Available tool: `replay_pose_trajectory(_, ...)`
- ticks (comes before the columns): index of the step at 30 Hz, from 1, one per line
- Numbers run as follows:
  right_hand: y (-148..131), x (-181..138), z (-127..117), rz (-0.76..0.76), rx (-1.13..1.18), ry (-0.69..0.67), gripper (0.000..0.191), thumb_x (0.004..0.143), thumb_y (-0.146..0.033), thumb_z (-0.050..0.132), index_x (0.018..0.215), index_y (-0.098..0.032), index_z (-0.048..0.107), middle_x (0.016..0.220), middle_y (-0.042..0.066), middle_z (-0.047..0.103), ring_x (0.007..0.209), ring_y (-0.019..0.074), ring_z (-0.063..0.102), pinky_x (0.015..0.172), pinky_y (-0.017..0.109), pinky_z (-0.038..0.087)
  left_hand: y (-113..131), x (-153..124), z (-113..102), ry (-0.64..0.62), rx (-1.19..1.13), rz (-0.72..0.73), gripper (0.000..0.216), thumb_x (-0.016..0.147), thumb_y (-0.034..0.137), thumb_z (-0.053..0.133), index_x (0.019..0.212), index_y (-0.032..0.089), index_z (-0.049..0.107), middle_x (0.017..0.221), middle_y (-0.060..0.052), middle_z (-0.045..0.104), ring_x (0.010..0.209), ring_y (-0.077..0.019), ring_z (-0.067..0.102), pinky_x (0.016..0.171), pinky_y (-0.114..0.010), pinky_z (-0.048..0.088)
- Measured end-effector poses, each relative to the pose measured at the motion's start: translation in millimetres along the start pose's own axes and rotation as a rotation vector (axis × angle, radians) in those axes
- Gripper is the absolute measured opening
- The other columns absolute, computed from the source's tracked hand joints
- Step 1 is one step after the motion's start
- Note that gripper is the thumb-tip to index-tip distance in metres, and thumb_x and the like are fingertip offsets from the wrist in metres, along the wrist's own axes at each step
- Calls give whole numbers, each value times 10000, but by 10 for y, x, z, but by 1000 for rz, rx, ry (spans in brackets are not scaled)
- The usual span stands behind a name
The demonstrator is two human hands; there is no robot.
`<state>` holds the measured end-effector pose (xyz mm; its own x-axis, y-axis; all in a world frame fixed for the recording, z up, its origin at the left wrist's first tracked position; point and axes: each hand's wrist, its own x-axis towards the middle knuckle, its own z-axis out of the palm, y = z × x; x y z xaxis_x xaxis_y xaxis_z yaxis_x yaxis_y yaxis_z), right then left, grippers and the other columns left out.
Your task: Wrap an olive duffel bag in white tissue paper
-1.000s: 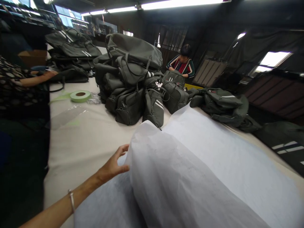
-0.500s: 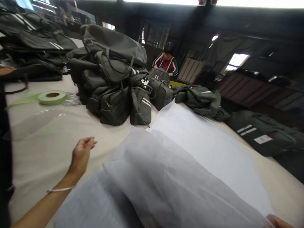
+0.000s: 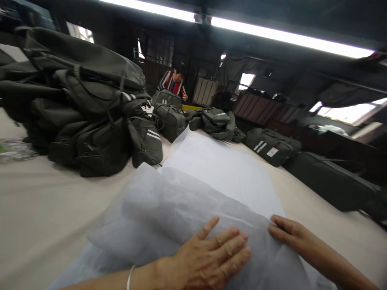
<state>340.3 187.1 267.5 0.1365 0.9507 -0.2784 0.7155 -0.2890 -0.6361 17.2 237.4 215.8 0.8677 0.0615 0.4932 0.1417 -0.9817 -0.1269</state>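
Observation:
A thin, translucent whitish sheet [image 3: 181,201] lies rumpled over the near part of the table, on top of other white sheets [image 3: 223,157]. My left hand [image 3: 213,257], with a bracelet at the wrist, rests flat on it with the fingers spread. To its right, my right hand [image 3: 287,231] pinches the sheet's edge between thumb and fingers. Whether the sheet is a single layer or a bag, I cannot tell.
Dark green duffel bags [image 3: 102,141] are heaped at the left on the cream-covered table [image 3: 75,209]. More bags [image 3: 275,145] line the right edge. Across the table, a person in a striped top [image 3: 172,82] stands behind a bag [image 3: 169,119].
My left hand has come from the table at the left onto the sheet. My right hand, still on the sheet's edge, shows more fully. The view has swung to the right.

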Motion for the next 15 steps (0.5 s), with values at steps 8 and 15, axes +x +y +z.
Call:
replay_pose_trajectory(8,-238,54,-30,-55,-158,-25,261,849,-428,530,745,-197,593,706,-13,601,704,158,518,644,276,401,-228,821,500,-105,-302,-4,872,964,685,313,1569,106,70,1627,-127,170,1518,-234,68,1242,-458,-18)
replay_pose_trajectory(15,-430,-225,95,-10,-502,319,552,801,-288,630,1325,-139,537,1258,143,631,1152,283,580,1002,416,445,-272,886,609,-297,-431,-60,853,966,704,276,1566,112,144,1616,-164,179,1512,-258,100,1233,-444,51)
